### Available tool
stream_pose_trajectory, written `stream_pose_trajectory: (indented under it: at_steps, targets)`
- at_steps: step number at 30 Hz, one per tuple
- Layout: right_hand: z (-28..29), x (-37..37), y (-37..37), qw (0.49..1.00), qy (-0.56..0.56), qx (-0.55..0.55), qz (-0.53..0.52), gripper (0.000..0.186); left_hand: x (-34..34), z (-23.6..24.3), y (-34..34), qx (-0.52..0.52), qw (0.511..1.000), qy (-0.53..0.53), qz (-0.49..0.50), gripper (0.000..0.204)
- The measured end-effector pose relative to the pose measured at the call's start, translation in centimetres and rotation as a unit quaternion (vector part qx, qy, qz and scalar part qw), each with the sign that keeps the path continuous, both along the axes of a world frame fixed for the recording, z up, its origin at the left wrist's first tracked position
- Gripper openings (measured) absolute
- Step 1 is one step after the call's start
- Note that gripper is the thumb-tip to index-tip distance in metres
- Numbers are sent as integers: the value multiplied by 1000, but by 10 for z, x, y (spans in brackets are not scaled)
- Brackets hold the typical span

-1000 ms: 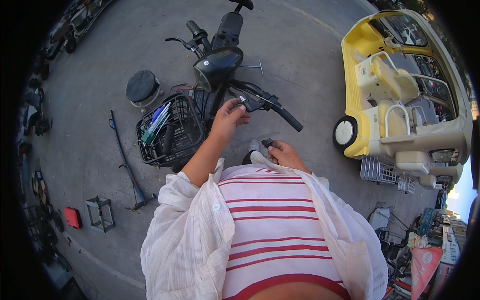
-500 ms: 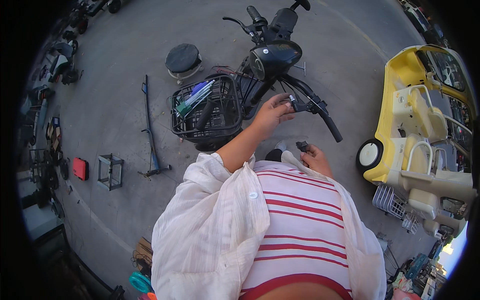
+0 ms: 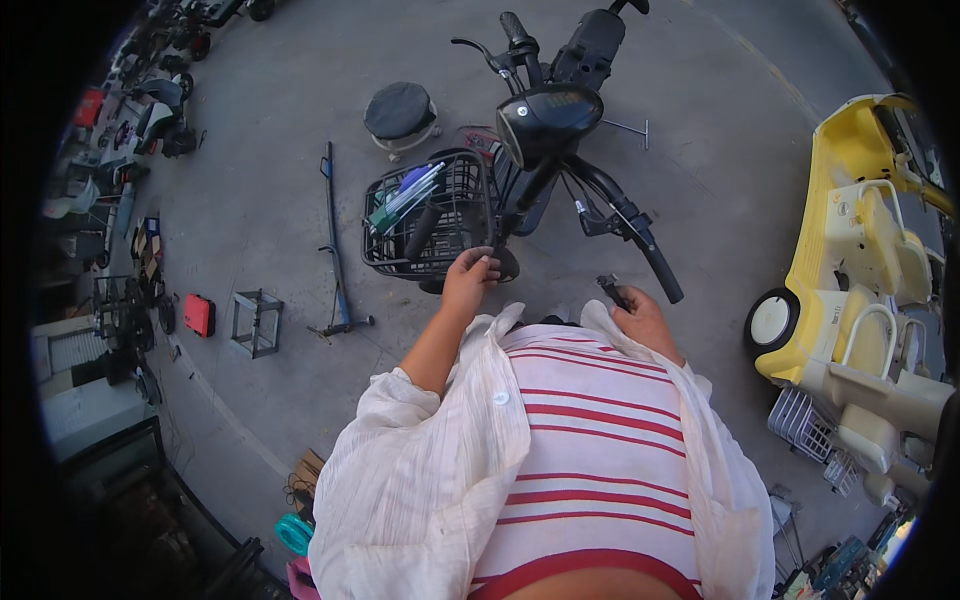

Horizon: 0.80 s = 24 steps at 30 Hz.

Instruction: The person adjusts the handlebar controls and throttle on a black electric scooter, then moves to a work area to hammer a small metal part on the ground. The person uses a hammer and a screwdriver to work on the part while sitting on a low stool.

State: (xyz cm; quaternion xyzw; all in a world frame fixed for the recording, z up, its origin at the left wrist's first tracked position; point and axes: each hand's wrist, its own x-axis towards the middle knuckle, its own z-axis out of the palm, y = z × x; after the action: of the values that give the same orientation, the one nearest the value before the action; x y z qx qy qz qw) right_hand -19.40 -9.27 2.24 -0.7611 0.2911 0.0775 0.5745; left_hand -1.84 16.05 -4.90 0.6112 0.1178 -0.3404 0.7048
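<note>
My left hand (image 3: 466,282) is beside the lower right corner of a black wire basket (image 3: 375,250), with its thumb and fingers drawn together; whether anything small sits between them cannot be seen. In my right hand (image 3: 645,318), low in front of my body, is a small dark part (image 3: 611,290) with a short stem, its kind unclear. Ahead stands a black electric bike with a rounded headlight housing (image 3: 555,108). Its nearer handlebar grip (image 3: 660,268) points toward me, and a brake lever (image 3: 590,222) hangs beside that bar. White rods (image 3: 412,198) with green and purple parts lie in the basket.
A round black stool (image 3: 400,112) stands behind the basket. To the left are a long metal pole (image 3: 333,230), a metal frame (image 3: 257,325) and a red case (image 3: 199,315). A yellow vehicle (image 3: 800,290) is at the right; parked scooters (image 3: 165,115) line the far left.
My left hand has moved from the brake lever leftward and nearer to me, beside the basket, its fingers drawing together. My right hand still holds the dark part, now turned somewhat.
</note>
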Motion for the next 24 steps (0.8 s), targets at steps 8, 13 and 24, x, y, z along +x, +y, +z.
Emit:
stream_pose_trajectory:
  at_steps: [8, 13, 24]
  targets:
    - [13, 39, 17, 991, -102, 59, 67, 27, -16, 37, 5, -3, 993, -52, -103, 31]
    - [44, 83, 49, 975, -90, 167, 117, 33, -14, 75, -26, -104, 980, -50, -160, 33]
    - [25, 135, 135, 985, -47, 144, 81, 26, 86, 66, 79, -156, 984, 13, 87, 23]
